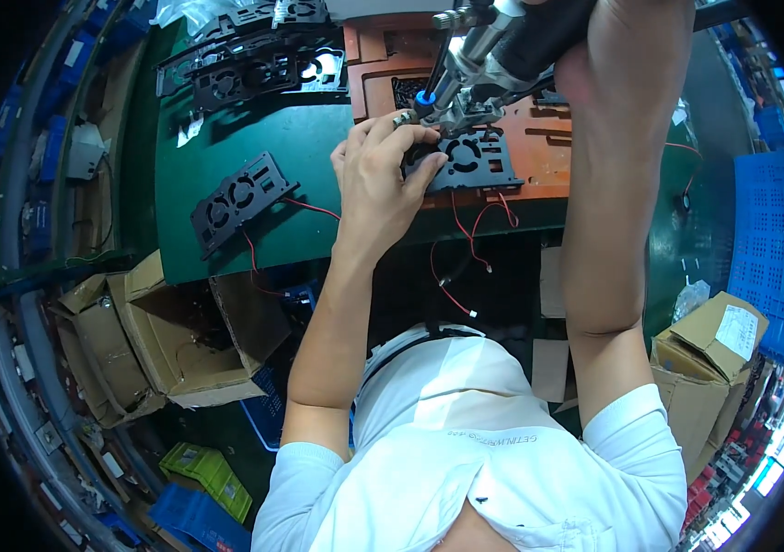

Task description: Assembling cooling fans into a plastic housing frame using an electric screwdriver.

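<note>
My left hand [380, 166] is closed on the left end of a black fan bracket [495, 164], thumb and fingers bent around its edge. The bracket lies at the front of an orange fixture [548, 166], with red and black wires hanging from it over the table edge. Above it, a black and silver power screwdriver [539, 41] slants down, its metal nose close to my left fingertips. My right hand [585, 74] is at the screwdriver's body near the top edge; its fingers are mostly hidden. Whether the bit touches a screw cannot be made out.
Left on the green table [291, 239] lies another wired fan bracket [240, 202]. Several more brackets [245, 74] are stacked at the back left. Open cardboard boxes [185, 345] stand below on the left; another carton [709, 345] and a blue crate [771, 244] are at right.
</note>
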